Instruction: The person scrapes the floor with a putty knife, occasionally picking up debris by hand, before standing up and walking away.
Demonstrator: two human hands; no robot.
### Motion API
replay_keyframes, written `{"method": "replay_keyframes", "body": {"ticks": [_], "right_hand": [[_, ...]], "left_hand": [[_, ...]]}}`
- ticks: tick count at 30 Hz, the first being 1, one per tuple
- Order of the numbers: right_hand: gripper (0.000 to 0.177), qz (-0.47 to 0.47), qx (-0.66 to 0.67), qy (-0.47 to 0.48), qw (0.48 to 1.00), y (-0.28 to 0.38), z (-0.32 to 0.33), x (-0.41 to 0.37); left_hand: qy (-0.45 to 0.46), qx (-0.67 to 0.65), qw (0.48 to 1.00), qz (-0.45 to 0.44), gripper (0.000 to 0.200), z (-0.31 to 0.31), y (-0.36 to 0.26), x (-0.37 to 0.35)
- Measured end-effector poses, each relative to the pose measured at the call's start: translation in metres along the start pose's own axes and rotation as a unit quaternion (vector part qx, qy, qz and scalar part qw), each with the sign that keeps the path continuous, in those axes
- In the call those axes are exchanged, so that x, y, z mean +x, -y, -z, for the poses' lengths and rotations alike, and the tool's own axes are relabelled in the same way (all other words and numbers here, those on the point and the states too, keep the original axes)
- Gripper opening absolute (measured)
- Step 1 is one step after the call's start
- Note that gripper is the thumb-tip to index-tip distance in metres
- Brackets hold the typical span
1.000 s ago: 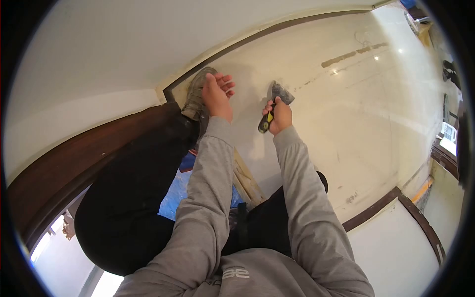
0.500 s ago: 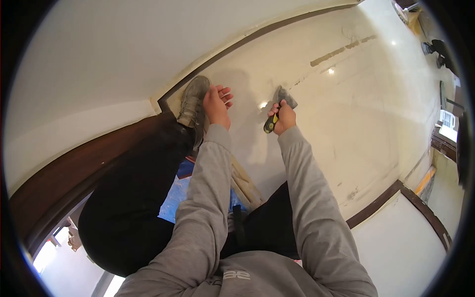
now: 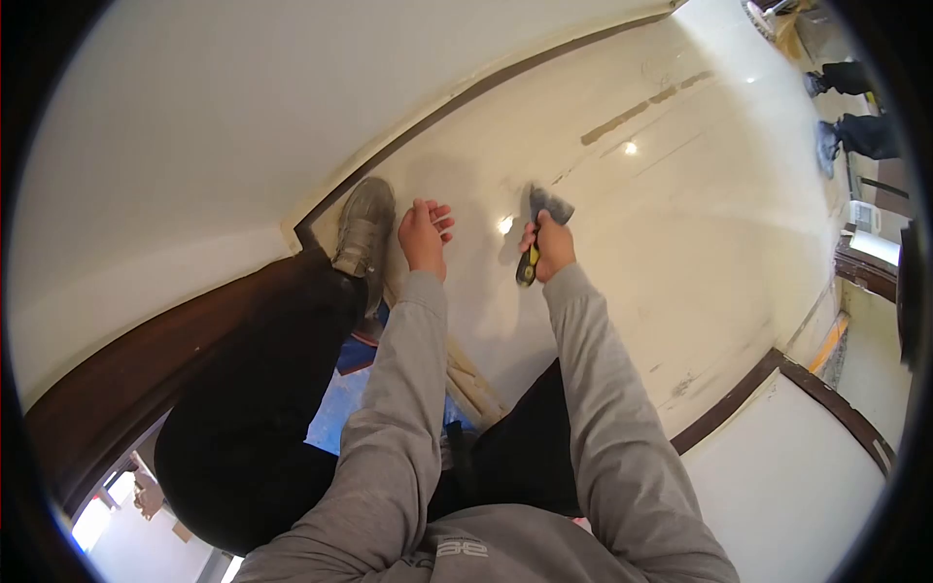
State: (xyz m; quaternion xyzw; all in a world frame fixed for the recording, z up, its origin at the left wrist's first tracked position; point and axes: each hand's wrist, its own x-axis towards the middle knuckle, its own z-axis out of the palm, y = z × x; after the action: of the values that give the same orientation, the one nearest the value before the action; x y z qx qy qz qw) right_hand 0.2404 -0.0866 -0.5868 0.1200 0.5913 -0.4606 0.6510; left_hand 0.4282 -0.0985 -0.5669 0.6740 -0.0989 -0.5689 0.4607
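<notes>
In my right hand (image 3: 555,247) is a putty knife (image 3: 550,204) with a black and yellow handle. Its broad grey blade points away from me, over the pale, smooth floor (image 3: 671,262). My left hand (image 3: 425,238) holds nothing; its fingers are loosely curled and apart, beside my left shoe (image 3: 365,228). Farther out, a rough brownish strip (image 3: 641,112) runs across the floor, with thin dark scratches near it.
A white wall (image 3: 224,126) with dark edging borders the floor on the left. At the far right stands another person, whose dark trouser legs and shoes (image 3: 828,146) show. Blue sheeting (image 3: 340,403) lies below my left arm. A dark-framed white panel (image 3: 787,466) is at lower right.
The view has shifted slightly, so both hands and the putty knife sit lower in it. The other person's legs and shoes show more fully at the far right.
</notes>
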Motion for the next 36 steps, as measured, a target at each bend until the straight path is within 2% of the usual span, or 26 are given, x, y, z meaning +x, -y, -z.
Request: {"method": "replay_keyframes", "body": {"ticks": [2, 5, 7, 8, 10, 11, 12, 15, 16, 19, 20, 21, 22, 23, 25, 27, 28, 30, 31, 32, 33, 34, 36], "right_hand": [[0.023, -0.027, -0.043, 0.036, 0.998, -0.017, 0.016, -0.016], [0.022, -0.077, -0.099, 0.054, 0.991, -0.101, 0.028, -0.033], [0.021, -0.031, -0.122, 0.039, 0.991, -0.101, 0.012, -0.04], [0.021, 0.005, -0.149, 0.022, 0.989, -0.1, 0.006, -0.046], [0.02, 0.01, -0.121, 0.019, 0.992, -0.069, -0.002, -0.015], [0.021, -0.011, -0.051, 0.022, 0.998, -0.046, -0.002, 0.001], [0.022, 0.01, -0.044, -0.01, 0.999, -0.019, -0.005, 0.012], [0.026, 0.119, -0.048, 0.012, 0.992, 0.04, -0.003, -0.005], [0.032, 0.152, -0.13, 0.025, 0.979, 0.043, 0.004, -0.012], [0.032, 0.182, -0.157, 0.117, 0.963, 0.019, 0.041, -0.036], [0.026, 0.135, -0.129, 0.101, 0.977, 0.014, 0.044, -0.059], [0.02, 0.089, -0.098, 0.082, 0.988, 0.008, 0.047, -0.083], [0.023, 0.059, -0.048, 0.105, 0.992, 0.0, 0.054, -0.099], [0.025, 0.045, 0.005, 0.131, 0.99, -0.013, 0.06, -0.106], [0.021, 0.028, 0.005, 0.116, 0.993, -0.045, 0.084, -0.098], [0.017, 0.082, 0.023, 0.122, 0.989, -0.062, 0.095, -0.11], [0.015, 0.082, 0.017, 0.129, 0.988, -0.067, 0.107, -0.113], [0.015, 0.053, 0.013, 0.107, 0.993, -0.068, 0.12, -0.117], [0.015, 0.025, 0.018, 0.078, 0.996, -0.066, 0.122, -0.12], [0.015, 0.038, 0.014, 0.077, 0.996, -0.062, 0.123, -0.124], [0.016, -0.002, -0.009, 0.086, 0.996, -0.058, 0.122, -0.128], [0.017, -0.045, -0.032, 0.094, 0.994, -0.056, 0.124, -0.13], [0.017, -0.015, -0.06, 0.117, 0.991, -0.066, 0.127, -0.119]], "left_hand": [[0.008, 0.0, 1.0, 0.003, 0.034, -0.008, 0.007, -0.004], [0.023, 0.01, 1.0, 0.007, 0.033, -0.016, 0.016, -0.01], [0.036, 0.019, 0.999, 0.006, 0.033, -0.021, 0.012, -0.011], [0.034, 0.015, 0.999, 0.003, 0.033, -0.021, 0.009, -0.012], [0.038, 0.016, 0.999, -0.003, 0.033, -0.017, 0.003, -0.014], [0.029, 0.016, 0.999, -0.003, 0.033, -0.014, 0.001, -0.011], [0.023, 0.012, 1.0, -0.002, 0.033, -0.013, -0.001, -0.008], [0.044, 0.006, 0.999, -0.005, 0.029, -0.009, 0.006, -0.002], [0.042, 0.014, 0.999, -0.021, 0.026, -0.01, 0.016, 0.001], [0.118, 0.094, 0.989, -0.005, 0.022, -0.031, 0.033, -0.016], [0.157, 0.165, 0.974, 0.015, 0.025, -0.036, 0.044, -0.016], [0.18, 0.17, 0.968, 0.041, 0.03, -0.043, 0.061, -0.018], [0.201, 0.16, 0.962, 0.091, 0.036, -0.052, 0.068, -0.031], [0.247, 0.157, 0.938, 0.183, 0.043, -0.056, 0.066, -0.048], [0.341, 0.238, 0.872, 0.257, 0.055, -0.046, 0.095, -0.047], [0.37, 0.155, 0.874, 0.276, 0.057, -0.055, 0.147, -0.057], [0.367, 0.247, 0.855, 0.272, 0.049, -0.053, 0.132, -0.077], [0.434, 0.228, 0.819, 0.298, 0.042, -0.045, 0.148, -0.077], [0.447, 0.225, 0.816, 0.289, 0.042, -0.047, 0.14, -0.08], [0.469, 0.241, 0.791, 0.31, 0.041, -0.043, 0.132, -0.082], [0.487, 0.258, 0.766, 0.331, 0.041, -0.041, 0.128, -0.081], [0.494, 0.254, 0.765, 0.326, 0.041, -0.043, 0.136, -0.077], [0.4, 0.145, 0.858, 0.289, 0.046, -0.043, 0.168, -0.057]]}}
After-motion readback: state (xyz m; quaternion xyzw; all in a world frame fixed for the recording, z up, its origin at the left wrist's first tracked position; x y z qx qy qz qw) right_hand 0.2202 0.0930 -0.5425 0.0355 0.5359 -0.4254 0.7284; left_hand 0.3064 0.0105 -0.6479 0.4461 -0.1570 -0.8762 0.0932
